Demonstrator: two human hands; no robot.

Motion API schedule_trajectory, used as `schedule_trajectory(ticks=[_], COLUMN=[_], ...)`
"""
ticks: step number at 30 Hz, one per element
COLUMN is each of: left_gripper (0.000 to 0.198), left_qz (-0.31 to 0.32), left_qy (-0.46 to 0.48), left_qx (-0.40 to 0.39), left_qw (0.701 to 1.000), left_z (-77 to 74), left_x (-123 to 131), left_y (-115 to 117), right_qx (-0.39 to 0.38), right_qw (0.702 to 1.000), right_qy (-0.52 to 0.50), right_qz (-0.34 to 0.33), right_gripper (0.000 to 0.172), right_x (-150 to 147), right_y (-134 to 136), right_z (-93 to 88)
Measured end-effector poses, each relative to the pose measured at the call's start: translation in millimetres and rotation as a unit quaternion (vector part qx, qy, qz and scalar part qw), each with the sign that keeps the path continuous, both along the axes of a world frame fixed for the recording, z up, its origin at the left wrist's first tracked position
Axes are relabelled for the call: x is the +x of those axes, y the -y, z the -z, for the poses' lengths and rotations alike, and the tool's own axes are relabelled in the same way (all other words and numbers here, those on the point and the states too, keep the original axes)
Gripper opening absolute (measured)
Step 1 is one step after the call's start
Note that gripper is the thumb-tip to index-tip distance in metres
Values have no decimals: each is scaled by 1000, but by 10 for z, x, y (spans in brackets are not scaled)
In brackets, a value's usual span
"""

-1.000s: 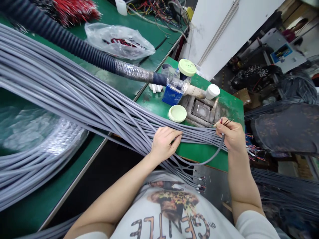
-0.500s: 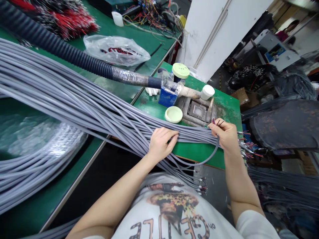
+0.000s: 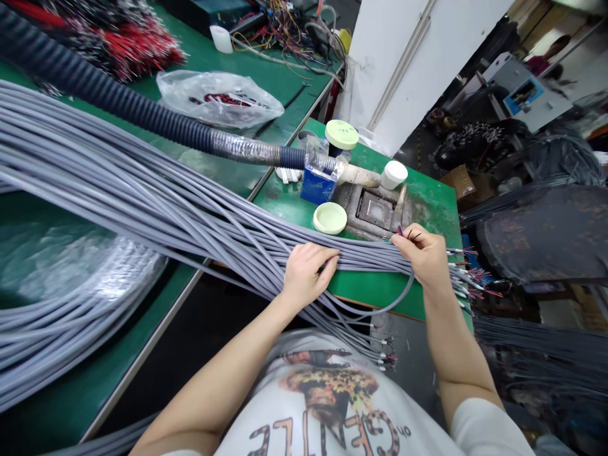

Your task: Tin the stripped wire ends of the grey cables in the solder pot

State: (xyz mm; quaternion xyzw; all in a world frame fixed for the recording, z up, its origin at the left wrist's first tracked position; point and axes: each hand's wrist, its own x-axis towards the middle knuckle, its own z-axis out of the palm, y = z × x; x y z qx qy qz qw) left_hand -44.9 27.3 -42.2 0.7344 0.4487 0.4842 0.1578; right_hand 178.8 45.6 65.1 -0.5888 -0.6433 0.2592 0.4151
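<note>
My left hand (image 3: 308,275) lies palm down on a thick bundle of long grey sheathed cables (image 3: 228,237), its fingers close together and pressing lightly across the strands. My right hand (image 3: 422,256) is pinched, thumb against fingertips, on the thin coloured wires (image 3: 401,232) at the end of one grey cable (image 3: 398,304), which drops from the bundle in a loose curve below my wrist. The bundle runs across a green counter (image 3: 380,294) in front of me, its wired ends fanning out beside my right wrist and below my left forearm. Just beyond my hands sit a round pale green plastic lid (image 3: 329,218), a square blue box (image 3: 317,185), a white plastic cap (image 3: 394,175) and a square grey metal fixture (image 3: 375,210). A black corrugated conduit (image 3: 142,120) crosses above the bundle, near a clear plastic bag of red and black wires (image 3: 218,98). Past the counter stands a white pillar (image 3: 403,63).
</note>
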Motion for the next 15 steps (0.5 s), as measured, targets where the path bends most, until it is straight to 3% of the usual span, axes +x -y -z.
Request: schedule_trajectory(ticks=[10, 13, 15], left_gripper=[14, 12, 10], left_qz=[7, 16, 37], left_qy=[25, 131, 268], left_qx=[-16, -65, -143], left_qw=[1000, 989, 952], left_z=[-8, -80, -174], left_x=[-7, 60, 165], left_y=[-6, 29, 65], right_qx=[-16, -16, -14], right_qw=[998, 995, 993], right_qy=[-52, -93, -115], right_qz=[-23, -31, -33], right_gripper=[31, 30, 28], right_x=[-138, -212, -273], right_y=[1, 26, 46], right_z=[-17, -20, -22])
